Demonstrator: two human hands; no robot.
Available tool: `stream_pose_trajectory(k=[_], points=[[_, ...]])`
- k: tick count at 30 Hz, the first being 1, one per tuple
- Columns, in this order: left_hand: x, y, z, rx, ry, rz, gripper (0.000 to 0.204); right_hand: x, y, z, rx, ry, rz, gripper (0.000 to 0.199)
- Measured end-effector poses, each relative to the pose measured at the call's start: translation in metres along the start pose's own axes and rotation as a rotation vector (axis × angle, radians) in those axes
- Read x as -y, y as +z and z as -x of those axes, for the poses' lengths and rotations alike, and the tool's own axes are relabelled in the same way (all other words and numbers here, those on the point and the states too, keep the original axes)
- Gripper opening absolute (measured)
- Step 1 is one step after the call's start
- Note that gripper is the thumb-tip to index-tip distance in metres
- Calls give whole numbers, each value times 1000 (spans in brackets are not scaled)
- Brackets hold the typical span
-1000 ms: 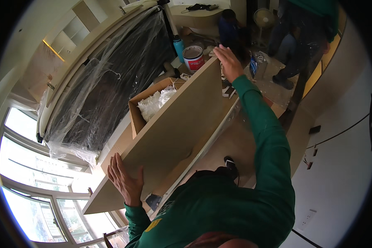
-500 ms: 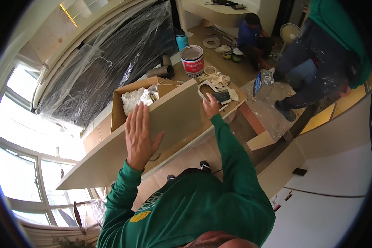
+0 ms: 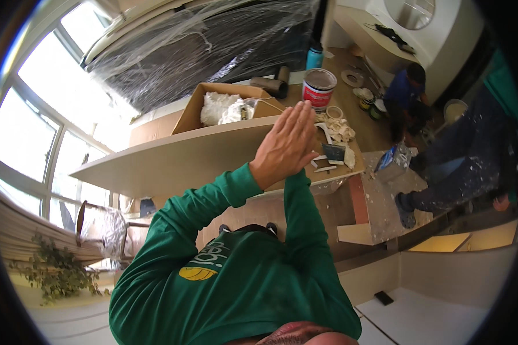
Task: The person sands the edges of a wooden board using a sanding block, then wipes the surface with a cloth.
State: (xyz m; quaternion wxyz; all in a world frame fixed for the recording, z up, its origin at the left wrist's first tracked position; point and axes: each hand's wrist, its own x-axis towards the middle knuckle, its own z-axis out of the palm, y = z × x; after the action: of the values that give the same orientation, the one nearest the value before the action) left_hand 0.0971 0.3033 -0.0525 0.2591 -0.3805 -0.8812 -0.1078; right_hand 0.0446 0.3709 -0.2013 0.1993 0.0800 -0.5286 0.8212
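My left hand [image 3: 285, 141] is raised in front of me, its fingers stretched out straight and nothing on its back. Behind it my right hand is almost wholly hidden, with only the green right sleeve [image 3: 298, 195] rising to it; the palms seem to meet. Just left of the hands a long beige board [image 3: 172, 158] stands on its edge along the bench. To their right lie a dark flat piece [image 3: 334, 152], a short white strip [image 3: 325, 169] and crumpled pale cloth or paper [image 3: 342, 131]. A red-labelled paint bucket [image 3: 319, 95] is beyond the fingertips.
Behind the board is a cardboard box [image 3: 189, 119] with white wrapping inside. A blue bottle [image 3: 315, 58] and dark tube [image 3: 269, 87] stand farther back. One person [image 3: 406, 92] crouches at the far right; another [image 3: 472, 167] stands nearer, by a stained panel [image 3: 385, 198]. A plastic-wrapped chair [image 3: 112, 230] is left.
Both hands, apart before, have come together, the left moving right across the front of the other. My view has turned, so the board and box sit differently in it.
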Motion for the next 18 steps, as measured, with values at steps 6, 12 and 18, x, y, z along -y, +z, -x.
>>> stream_pose_trajectory(k=[6,12,18], points=[[14,-19,56,37,-71,-96,98,4,-6,-3,-230,-31,-78,76],[58,-52,127,20,-198,-222,95,-16,-15,-11,-552,-86,187,66],[128,-97,214,-132,-252,-254,86,-22,-23,-22,-633,-173,386,66]])
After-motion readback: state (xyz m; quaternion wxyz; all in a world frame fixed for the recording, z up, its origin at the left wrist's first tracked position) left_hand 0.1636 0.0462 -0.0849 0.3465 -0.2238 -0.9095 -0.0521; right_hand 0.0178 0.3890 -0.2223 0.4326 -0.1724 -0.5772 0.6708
